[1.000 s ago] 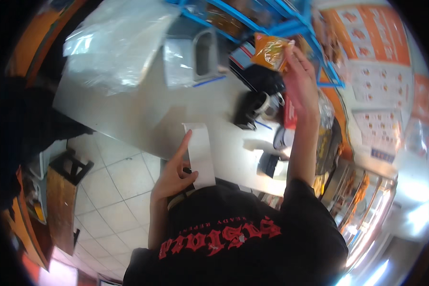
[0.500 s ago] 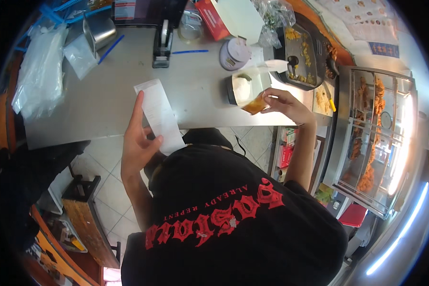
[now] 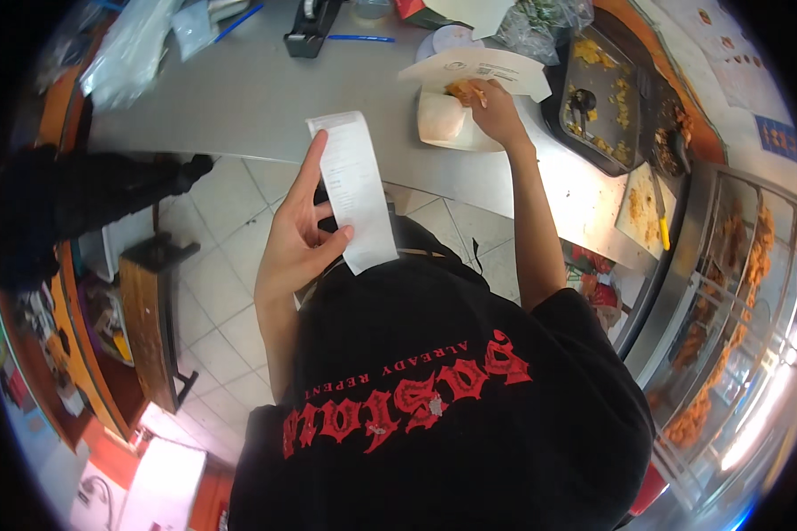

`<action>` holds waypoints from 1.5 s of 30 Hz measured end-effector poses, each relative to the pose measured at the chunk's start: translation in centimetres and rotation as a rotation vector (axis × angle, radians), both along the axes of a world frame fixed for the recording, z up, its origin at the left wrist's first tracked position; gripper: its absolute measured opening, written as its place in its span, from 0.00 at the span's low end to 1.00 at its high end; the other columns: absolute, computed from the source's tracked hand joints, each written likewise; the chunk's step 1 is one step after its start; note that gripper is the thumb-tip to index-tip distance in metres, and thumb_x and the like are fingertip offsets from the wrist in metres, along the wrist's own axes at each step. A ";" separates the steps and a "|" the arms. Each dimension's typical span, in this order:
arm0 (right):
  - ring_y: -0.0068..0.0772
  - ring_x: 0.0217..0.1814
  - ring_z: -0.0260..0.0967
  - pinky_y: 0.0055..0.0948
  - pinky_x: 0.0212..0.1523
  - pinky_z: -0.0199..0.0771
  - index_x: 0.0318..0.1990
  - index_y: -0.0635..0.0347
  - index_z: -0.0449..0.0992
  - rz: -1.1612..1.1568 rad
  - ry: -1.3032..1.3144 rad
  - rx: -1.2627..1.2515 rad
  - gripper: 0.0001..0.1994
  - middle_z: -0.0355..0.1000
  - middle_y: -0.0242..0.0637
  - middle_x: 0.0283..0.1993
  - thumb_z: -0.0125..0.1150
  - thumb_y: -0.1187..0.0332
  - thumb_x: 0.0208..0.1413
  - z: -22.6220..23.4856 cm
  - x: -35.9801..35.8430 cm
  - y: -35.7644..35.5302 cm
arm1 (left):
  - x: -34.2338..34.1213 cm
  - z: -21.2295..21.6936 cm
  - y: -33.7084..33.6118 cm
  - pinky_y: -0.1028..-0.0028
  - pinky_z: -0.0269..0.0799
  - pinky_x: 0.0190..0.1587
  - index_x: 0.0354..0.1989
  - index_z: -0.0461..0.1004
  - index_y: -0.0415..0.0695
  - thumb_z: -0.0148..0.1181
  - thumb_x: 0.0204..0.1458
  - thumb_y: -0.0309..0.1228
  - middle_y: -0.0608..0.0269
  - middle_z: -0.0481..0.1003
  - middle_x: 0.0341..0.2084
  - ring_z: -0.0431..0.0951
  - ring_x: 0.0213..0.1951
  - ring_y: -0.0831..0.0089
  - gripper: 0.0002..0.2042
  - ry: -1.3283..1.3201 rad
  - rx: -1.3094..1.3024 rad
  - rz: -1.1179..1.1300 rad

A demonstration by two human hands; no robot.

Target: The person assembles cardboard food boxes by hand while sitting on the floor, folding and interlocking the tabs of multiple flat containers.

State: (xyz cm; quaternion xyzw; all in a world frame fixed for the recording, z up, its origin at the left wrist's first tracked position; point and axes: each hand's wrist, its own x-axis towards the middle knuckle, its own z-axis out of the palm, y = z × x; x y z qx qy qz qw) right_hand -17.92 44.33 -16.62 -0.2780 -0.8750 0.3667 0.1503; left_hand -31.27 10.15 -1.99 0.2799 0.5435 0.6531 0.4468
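Observation:
My left hand [image 3: 297, 239] holds a long white paper receipt [image 3: 360, 195] between thumb and fingers, below the counter's front edge. With its fingers closed, my right hand [image 3: 502, 117] grips a small packet with orange-brown contents [image 3: 460, 90]. It is inside the far part of an open takeaway box [image 3: 480, 139], under the raised white lid [image 3: 518, 73]. A white mound that looks like rice [image 3: 440, 119] fills the box's left side. My fingers cover part of the packet, and I cannot tell whether it touches the box floor.
A black tray [image 3: 565, 124] with yellow food bits and a black-handled scoop stands right of the box. Beyond it lie a yellow-handled knife [image 3: 664, 232] and a glass cabinet of fried food [image 3: 726, 310]. A tape dispenser [image 3: 312, 31] and plastic bags [image 3: 128, 57] stand farther left.
My right hand has moved the packet from the box's near side into the box, by the lid. The lid now shows spread wide. The receipt stays in my left hand; the view has shifted.

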 end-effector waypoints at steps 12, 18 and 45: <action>0.47 0.44 0.73 0.36 0.42 0.79 0.49 0.58 0.78 -0.175 0.138 0.400 0.14 0.69 0.48 0.43 0.63 0.74 0.55 -3.6 1.1 -1.9 | 4.0 3.4 0.3 0.88 0.68 0.27 0.76 0.39 0.40 0.50 0.45 0.06 0.50 0.37 0.76 0.73 0.60 0.65 0.47 0.006 0.064 0.019; 0.48 0.45 0.74 0.39 0.43 0.76 0.50 0.58 0.77 -0.135 0.217 0.264 0.14 0.73 0.47 0.45 0.60 0.76 0.55 -2.8 0.4 -2.6 | 5.1 4.1 0.5 0.88 0.69 0.28 0.76 0.40 0.40 0.51 0.45 0.06 0.49 0.38 0.76 0.72 0.60 0.64 0.47 0.036 0.071 0.025; 0.33 0.45 0.76 0.26 0.40 0.76 0.60 0.61 0.71 -0.667 0.209 -0.392 0.18 0.74 0.45 0.50 0.53 0.66 0.65 -4.0 10.7 -6.8 | 4.9 5.4 1.1 0.85 0.71 0.32 0.76 0.38 0.44 0.51 0.46 0.06 0.54 0.43 0.75 0.74 0.57 0.69 0.48 0.086 0.081 -0.206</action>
